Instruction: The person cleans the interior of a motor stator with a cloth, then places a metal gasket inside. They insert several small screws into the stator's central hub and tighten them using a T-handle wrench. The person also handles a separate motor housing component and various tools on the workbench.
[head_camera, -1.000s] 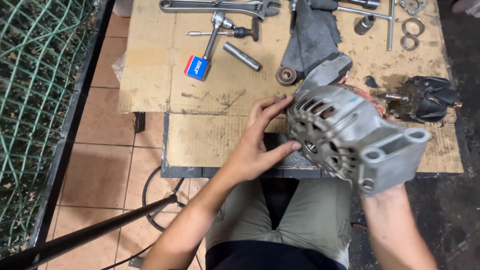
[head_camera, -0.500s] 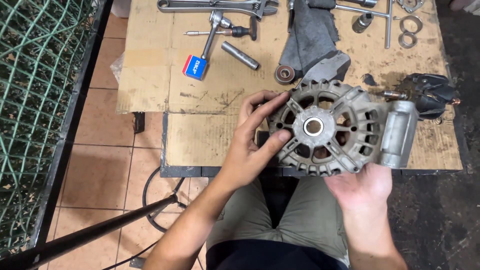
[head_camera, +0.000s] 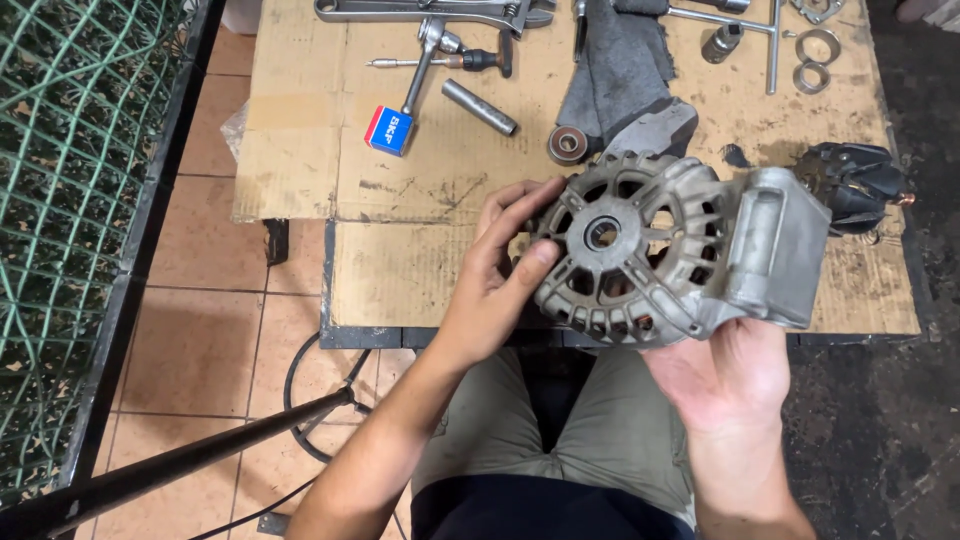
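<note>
while it is held up over the near edge of the table, above the person's lap, the alternator housing (head_camera: 665, 255) shows its round ribbed face to the camera; it is dull grey cast metal, with slotted openings ringed about a dark central bearing hole, and a blocky mounting lug juts out on its right side; the left hand (head_camera: 495, 285) clasps the left rim, fingers spread along the edge and the thumb pressed on the face; the right hand (head_camera: 725, 375) cups the housing from beneath, palm up, fingers closed under the lower right of the casting; behind it a second grey casting (head_camera: 650, 130) lies just beside a small bearing (head_camera: 567, 144); a black wound part (head_camera: 858, 185) sits to the right, near the lug; farther back lie a grey rag (head_camera: 615, 60), a steel tube (head_camera: 480, 107), a small blue and red box (head_camera: 389, 129), a ratchet handle (head_camera: 422, 62) and two metal rings (head_camera: 815, 60); the table (head_camera: 400, 270) is covered with stained brown cardboard; below lies a terracotta tiled floor (head_camera: 190, 340); green wire mesh (head_camera: 70, 200) stands at the left.
</note>
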